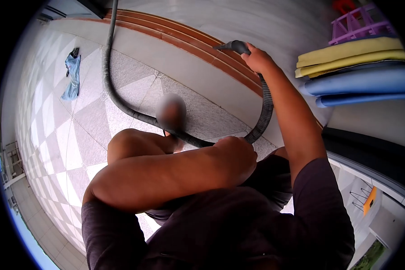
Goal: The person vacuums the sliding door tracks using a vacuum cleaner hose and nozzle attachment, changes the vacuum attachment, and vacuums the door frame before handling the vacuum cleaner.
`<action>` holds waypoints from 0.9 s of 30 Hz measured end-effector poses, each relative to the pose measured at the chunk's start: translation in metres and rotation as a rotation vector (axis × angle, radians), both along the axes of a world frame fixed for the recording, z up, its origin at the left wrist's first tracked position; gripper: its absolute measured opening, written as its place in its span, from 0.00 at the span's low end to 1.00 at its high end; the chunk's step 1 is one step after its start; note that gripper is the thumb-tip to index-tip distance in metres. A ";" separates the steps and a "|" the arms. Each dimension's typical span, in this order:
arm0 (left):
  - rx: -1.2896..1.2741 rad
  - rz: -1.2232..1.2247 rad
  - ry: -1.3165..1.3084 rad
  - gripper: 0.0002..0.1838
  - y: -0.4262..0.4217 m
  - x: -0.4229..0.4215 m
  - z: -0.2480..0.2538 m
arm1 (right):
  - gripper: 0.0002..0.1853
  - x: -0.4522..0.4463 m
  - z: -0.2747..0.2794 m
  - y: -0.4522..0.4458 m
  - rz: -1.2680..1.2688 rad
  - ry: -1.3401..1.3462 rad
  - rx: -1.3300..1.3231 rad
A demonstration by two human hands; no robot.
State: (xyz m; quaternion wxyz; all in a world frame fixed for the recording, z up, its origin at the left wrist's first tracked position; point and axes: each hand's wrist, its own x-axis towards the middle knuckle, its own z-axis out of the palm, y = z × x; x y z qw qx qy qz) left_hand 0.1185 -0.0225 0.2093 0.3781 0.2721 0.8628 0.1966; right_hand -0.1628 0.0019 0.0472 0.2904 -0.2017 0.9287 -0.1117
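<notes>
My right hand is closed round the dark nozzle of a ribbed grey hose, whose narrow tip touches the reddish-brown stepped ledge. Lower down, my left hand is folded over the hose in front of my body; its fingers are mostly hidden beneath it. From there the hose loops left past a bare leg and runs up to the top edge of the view.
A blue cloth lies on the patterned tile floor. At the right are folded yellow cloths, folded blue ones and a purple plastic rack. An orange item shows at lower right.
</notes>
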 end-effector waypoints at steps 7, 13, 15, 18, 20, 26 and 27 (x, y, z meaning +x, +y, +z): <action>0.005 -0.035 0.133 0.28 0.001 0.001 0.000 | 0.37 0.004 0.028 0.059 -0.057 -0.067 0.026; 0.050 0.013 0.153 0.30 0.007 0.000 -0.007 | 0.36 0.001 0.013 0.119 -0.046 0.053 -0.051; 0.063 0.011 0.127 0.30 0.007 -0.001 -0.011 | 0.36 0.006 0.020 0.132 -0.062 0.049 -0.020; 0.062 0.001 0.121 0.30 0.007 -0.002 -0.007 | 0.36 0.011 0.032 0.147 -0.074 0.040 0.022; 0.062 -0.005 0.137 0.31 0.007 -0.002 -0.005 | 0.36 0.012 0.029 0.160 -0.070 0.064 0.017; 0.041 -0.031 0.136 0.32 0.009 -0.003 -0.003 | 0.36 0.010 0.016 0.192 -0.079 0.109 -0.037; 0.035 -0.037 0.134 0.32 0.009 -0.003 -0.003 | 0.36 0.011 0.019 0.195 -0.078 0.105 -0.040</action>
